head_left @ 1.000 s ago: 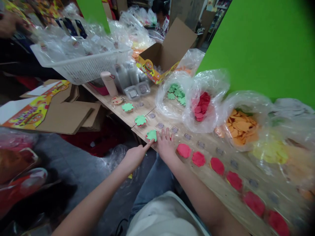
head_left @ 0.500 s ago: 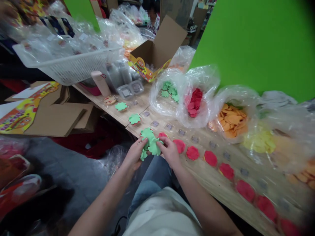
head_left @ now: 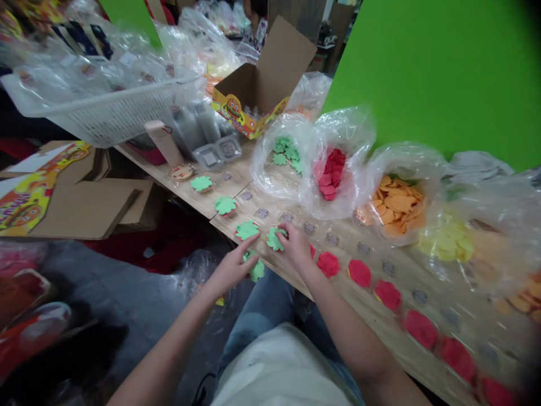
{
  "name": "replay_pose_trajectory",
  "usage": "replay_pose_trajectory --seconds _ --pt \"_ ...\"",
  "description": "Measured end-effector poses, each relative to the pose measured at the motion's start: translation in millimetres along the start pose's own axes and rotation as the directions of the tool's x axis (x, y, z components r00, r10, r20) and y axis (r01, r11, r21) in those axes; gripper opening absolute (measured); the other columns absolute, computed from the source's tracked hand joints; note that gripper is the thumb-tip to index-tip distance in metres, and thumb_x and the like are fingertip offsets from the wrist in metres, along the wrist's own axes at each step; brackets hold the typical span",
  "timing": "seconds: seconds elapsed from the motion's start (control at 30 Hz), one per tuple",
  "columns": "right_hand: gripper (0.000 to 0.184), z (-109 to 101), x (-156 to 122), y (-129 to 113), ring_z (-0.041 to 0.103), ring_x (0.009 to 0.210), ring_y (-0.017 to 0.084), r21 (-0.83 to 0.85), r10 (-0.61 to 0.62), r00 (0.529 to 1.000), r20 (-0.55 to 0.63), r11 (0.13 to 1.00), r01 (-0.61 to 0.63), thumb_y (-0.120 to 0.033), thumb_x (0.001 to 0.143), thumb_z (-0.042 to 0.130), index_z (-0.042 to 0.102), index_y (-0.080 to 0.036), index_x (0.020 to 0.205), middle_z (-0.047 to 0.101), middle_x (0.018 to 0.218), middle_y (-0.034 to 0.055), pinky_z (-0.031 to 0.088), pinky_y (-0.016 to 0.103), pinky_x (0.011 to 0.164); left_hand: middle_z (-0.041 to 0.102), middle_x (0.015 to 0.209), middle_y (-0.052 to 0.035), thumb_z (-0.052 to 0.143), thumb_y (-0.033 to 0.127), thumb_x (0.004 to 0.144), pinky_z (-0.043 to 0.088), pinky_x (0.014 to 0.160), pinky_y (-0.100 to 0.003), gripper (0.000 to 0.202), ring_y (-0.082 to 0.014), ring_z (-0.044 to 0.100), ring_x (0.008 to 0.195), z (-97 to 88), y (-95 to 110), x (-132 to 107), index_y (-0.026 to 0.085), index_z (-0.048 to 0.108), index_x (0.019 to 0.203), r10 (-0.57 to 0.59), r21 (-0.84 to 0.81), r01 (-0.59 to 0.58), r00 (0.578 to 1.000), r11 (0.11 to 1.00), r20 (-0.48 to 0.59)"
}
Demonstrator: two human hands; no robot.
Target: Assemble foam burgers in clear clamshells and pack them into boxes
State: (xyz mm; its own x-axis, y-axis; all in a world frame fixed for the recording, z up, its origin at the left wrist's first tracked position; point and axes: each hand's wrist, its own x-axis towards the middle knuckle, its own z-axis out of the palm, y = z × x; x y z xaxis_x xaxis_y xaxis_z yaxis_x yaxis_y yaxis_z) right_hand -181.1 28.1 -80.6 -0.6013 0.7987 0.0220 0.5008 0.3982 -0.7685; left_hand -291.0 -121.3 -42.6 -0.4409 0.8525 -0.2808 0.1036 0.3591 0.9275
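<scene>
My left hand [head_left: 231,269] is closed on a small stack of green leaf-shaped foam pieces [head_left: 256,269] just off the near edge of the wooden table [head_left: 380,327]. My right hand [head_left: 296,246] pinches one green piece [head_left: 274,238] flat against the table, over a red piece. To its left lie three green pieces in a row [head_left: 247,229] [head_left: 225,205] [head_left: 201,182]. To its right runs a row of red round pieces [head_left: 328,264] [head_left: 359,273].
Open plastic bags hold green [head_left: 287,153], red [head_left: 332,173], orange [head_left: 395,206] and yellow [head_left: 448,242] pieces behind the rows. A printed cardboard box [head_left: 257,90], a white basket [head_left: 105,107], a pink bottle [head_left: 163,144] and flat cartons [head_left: 71,203] lie to the left. A green board [head_left: 443,67] stands behind.
Both hands held the green stack together off the table edge. Now my right hand has carried one green piece onto the table, and my left hand keeps the rest.
</scene>
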Motion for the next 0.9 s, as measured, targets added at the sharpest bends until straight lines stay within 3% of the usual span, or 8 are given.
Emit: replay_pose_trajectory --seconds 0.1,0.2,0.37,0.5,0.6,0.7,0.8,0.9 --pt "0.026 -7 -7 0 0.053 0.094 0.019 -0.224 -0.147 0.988 -0.045 0.965 0.134 -0.024 0.082 0.049 0.059 -0.015 0.104 0.058 0.099 0.0088 0.041 0.031 0.082 0.067 0.096 -0.0047 0.058 0.023 0.071 0.042 0.062 -0.023 0.055 -0.0156 0.058 0.060 8.0 -6 8 0.030 0.050 0.126 0.145 0.267 -0.158 0.987 0.951 0.066" --pt "0.032 -19 -26 -2 0.048 0.102 0.022 -0.403 -0.206 0.974 -0.095 0.903 0.151 -0.021 0.087 0.041 0.054 -0.015 0.116 0.055 0.107 0.0126 0.039 0.035 0.088 0.068 0.094 -0.0087 0.056 0.021 0.071 0.040 0.065 -0.025 0.063 -0.0222 0.063 0.069 13.9 -14 16 0.029 0.042 0.132 0.175 0.447 -0.202 0.979 0.871 0.103" --pt "0.044 -11 -72 -7 0.025 0.127 0.033 -0.584 -0.188 0.982 -0.014 0.798 0.144 -0.037 0.086 0.048 0.047 -0.019 0.126 0.040 0.135 0.0132 0.020 0.053 0.101 0.068 0.082 -0.0120 0.056 0.018 0.069 0.041 0.065 -0.028 0.063 -0.0271 0.064 0.068 21.3 -22 24 0.025 0.043 0.130 0.203 0.531 -0.228 0.973 0.816 0.107" --pt "0.051 -3 -83 -9 0.013 0.133 0.035 -0.581 -0.158 0.987 0.000 0.803 0.128 -0.040 0.081 0.055 0.046 -0.019 0.127 0.032 0.141 0.0130 0.008 0.058 0.104 0.068 0.082 -0.0120 0.059 0.017 0.067 0.042 0.067 -0.029 0.059 -0.0270 0.064 0.069 9.1 -13 24 0.024 0.049 0.124 0.152 0.538 -0.195 0.981 0.820 0.124" --pt "0.042 -14 -81 -11 0.021 0.131 0.032 -0.415 -0.142 0.988 -0.061 0.904 0.104 -0.033 0.083 0.053 0.051 -0.015 0.121 0.038 0.137 0.0147 0.015 0.053 0.105 0.067 0.089 -0.0104 0.062 0.024 0.069 0.043 0.071 -0.029 0.048 -0.0252 0.063 0.077 -9.2 5 18 0.023 0.055 0.117 0.113 0.408 -0.131 0.991 0.904 0.067" --pt "0.040 -27 -82 -14 0.047 0.113 0.025 0.067 -0.001 0.998 -0.060 0.998 0.005 -0.038 0.086 0.046 0.052 -0.015 0.118 0.054 0.120 0.0131 0.038 0.042 0.094 0.064 0.098 -0.0093 0.061 0.036 0.072 0.047 0.068 -0.028 0.037 -0.0226 0.063 0.080 -9.8 22 9 0.020 0.059 0.105 0.037 0.075 -0.043 0.996 0.996 0.081" --pt "0.035 -33 -84 -13 0.061 0.080 0.018 0.540 0.164 0.973 0.160 0.811 -0.225 -0.045 0.082 0.048 0.058 -0.017 0.101 0.064 0.092 0.0064 0.050 0.031 0.068 0.064 0.086 -0.0061 0.060 0.042 0.074 0.049 0.053 -0.026 0.043 -0.0189 0.064 0.066 16.0 30 5 0.018 0.053 0.108 -0.071 -0.233 0.128 0.969 0.964 0.238" --pt "0.030 -42 -85 -3 0.058 0.067 0.016 0.615 0.282 0.957 0.075 0.742 -0.266 -0.044 0.075 0.057 0.059 -0.016 0.085 0.062 0.077 0.0027 0.048 0.027 0.059 0.063 0.077 -0.0022 0.060 0.042 0.073 0.046 0.045 -0.022 0.046 -0.0158 0.063 0.056 45.3 30 7 0.018 0.049 0.111 -0.102 -0.242 0.170 0.957 0.955 0.271"
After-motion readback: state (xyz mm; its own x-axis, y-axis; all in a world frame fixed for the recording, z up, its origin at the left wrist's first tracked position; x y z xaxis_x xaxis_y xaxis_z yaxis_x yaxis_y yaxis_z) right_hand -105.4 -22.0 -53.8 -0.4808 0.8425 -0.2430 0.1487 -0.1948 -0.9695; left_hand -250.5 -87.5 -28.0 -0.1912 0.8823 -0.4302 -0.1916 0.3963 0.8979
